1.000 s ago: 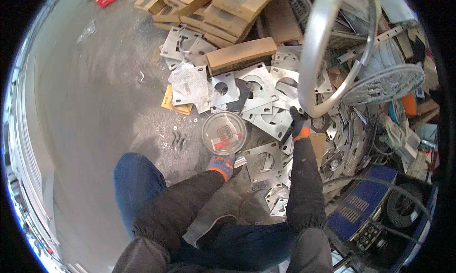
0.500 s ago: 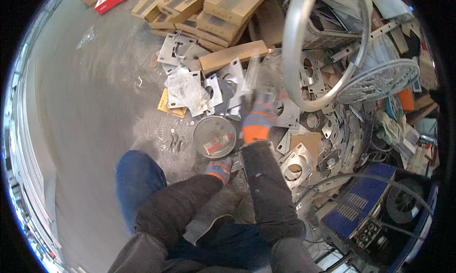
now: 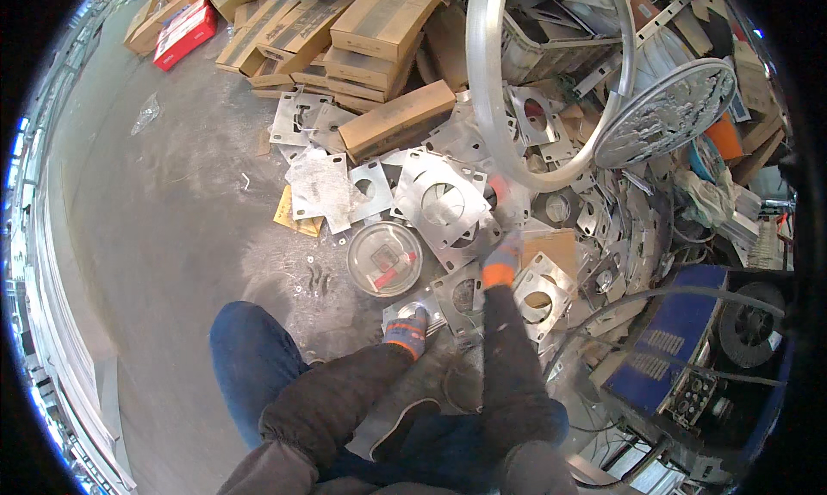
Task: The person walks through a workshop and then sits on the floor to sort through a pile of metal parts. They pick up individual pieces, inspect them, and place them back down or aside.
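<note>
As I look down from the head view, my left hand (image 3: 407, 331) has its gloved fingers closed on the near edge of a square metal plate (image 3: 396, 311), low over the floor and in front of the knees. My right hand (image 3: 505, 254) is blurred beside the heap, just past a dark holed plate (image 3: 465, 298); I cannot tell whether its fingers grasp anything or are loose.

Right beyond the left hand I have a round clear-faced disc (image 3: 385, 260) with a red mark, lying on the floor (image 3: 164, 236). Past it, square mounting plates (image 3: 425, 195) with large round holes overlap in a loose pile, next to a smaller holed plate (image 3: 366, 204) and a whitish, textured plate (image 3: 319, 189). A yellow packet (image 3: 293, 217) pokes out from under that one.

To the right of my right hand I see a piece of brown cardboard (image 3: 556, 252) and another holed plate (image 3: 544, 284) near it. Farther out, a long cardboard box (image 3: 398, 120) lies in front of stacked cartons (image 3: 388, 17). A large silver ring (image 3: 487, 81) rises over the heap, a mesh disc (image 3: 668, 116) beside it. At far right I have a blue machine (image 3: 663, 331).
</note>
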A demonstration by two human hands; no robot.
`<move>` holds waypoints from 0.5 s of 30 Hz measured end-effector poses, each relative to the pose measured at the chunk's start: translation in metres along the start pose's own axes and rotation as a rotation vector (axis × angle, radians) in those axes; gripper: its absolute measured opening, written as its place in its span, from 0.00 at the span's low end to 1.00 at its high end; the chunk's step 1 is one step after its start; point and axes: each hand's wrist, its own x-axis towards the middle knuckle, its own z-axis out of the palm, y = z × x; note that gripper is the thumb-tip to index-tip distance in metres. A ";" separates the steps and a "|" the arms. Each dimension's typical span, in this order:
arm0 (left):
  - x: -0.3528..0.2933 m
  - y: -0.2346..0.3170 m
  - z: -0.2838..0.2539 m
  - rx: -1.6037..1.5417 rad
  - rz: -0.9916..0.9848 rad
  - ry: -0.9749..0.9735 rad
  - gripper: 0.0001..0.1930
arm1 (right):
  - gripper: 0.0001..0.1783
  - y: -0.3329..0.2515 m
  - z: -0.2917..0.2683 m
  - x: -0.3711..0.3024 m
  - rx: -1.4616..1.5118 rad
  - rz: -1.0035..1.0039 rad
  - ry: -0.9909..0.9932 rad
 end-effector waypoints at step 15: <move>0.007 -0.009 -0.026 -0.019 0.039 0.005 0.23 | 0.49 -0.055 0.002 0.086 0.455 -0.256 -0.577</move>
